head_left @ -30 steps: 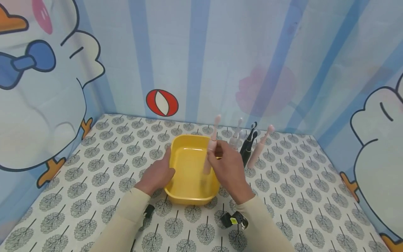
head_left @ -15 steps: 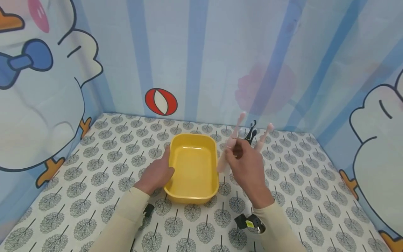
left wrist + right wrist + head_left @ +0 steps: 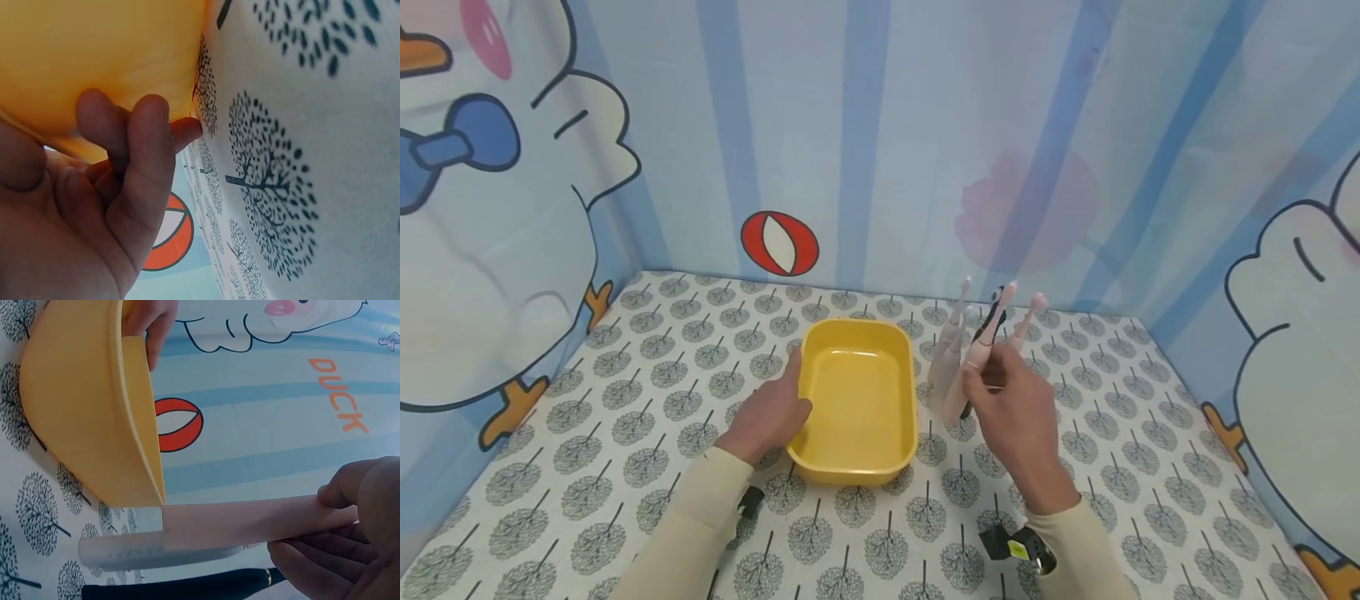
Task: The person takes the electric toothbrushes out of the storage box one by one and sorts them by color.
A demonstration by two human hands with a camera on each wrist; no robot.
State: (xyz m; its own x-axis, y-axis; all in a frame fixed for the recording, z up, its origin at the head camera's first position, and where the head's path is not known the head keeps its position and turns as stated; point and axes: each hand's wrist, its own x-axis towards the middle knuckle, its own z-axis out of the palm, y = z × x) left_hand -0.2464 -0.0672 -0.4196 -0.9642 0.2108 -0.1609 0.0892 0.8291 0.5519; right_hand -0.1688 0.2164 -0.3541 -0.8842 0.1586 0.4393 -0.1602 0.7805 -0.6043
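Note:
My left hand point(image 3: 771, 417) grips the left rim of a yellow plastic basin point(image 3: 850, 425), thumb on the inner side. In the left wrist view its fingers point(image 3: 147, 162) curl against the basin's outer wall. My right hand point(image 3: 1018, 421) pinches a pink electric toothbrush point(image 3: 987, 333) by its upper handle, brush head up, to the right of the basin. The right wrist view shows this pink handle point(image 3: 244, 522) overlapping a whitish toothbrush point(image 3: 115, 550), with a black one point(image 3: 181, 586) beside it. The basin has nothing inside.
Whitish toothbrushes point(image 3: 945, 354) stand upright just left of the held one. Black toothbrushes point(image 3: 998, 302) and another pink toothbrush point(image 3: 1033, 312) stand behind my right hand. The tree-print tablecloth point(image 3: 662, 467) meets a striped cartoon curtain point(image 3: 797, 108) at the back.
My right hand has carried the pink toothbrush from over the basin to the right, over beside the standing toothbrushes. The left hand and basin have hardly moved.

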